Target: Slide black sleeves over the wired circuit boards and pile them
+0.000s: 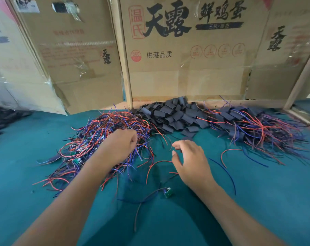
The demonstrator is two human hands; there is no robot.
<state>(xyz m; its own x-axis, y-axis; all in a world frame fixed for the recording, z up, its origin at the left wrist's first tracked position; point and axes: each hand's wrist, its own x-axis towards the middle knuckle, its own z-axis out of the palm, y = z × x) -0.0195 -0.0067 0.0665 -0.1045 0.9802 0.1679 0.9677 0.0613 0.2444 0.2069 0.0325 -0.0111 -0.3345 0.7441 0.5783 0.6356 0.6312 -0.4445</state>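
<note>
A tangle of bare wired circuit boards [97, 139] with red and blue leads lies at the left. Behind the middle sits a heap of flat black sleeves [175, 116]. At the right is a pile of sleeved boards [253, 125]. One small green board [167, 192] with dark leads lies alone on the cloth near me. My left hand [122, 144] is curled into the right edge of the tangle, its fingers hidden among the wires. My right hand [189, 160] hovers over the cloth, fingers loosely bent, holding nothing, just short of the sleeve heap.
Everything rests on a teal cloth table [257, 201]. Taped cardboard boxes [186, 50] form a wall right behind the piles. Loose red and blue wires [227, 157] lie between my right hand and the sleeved pile. More dark sleeves [1, 121] sit at the far left edge.
</note>
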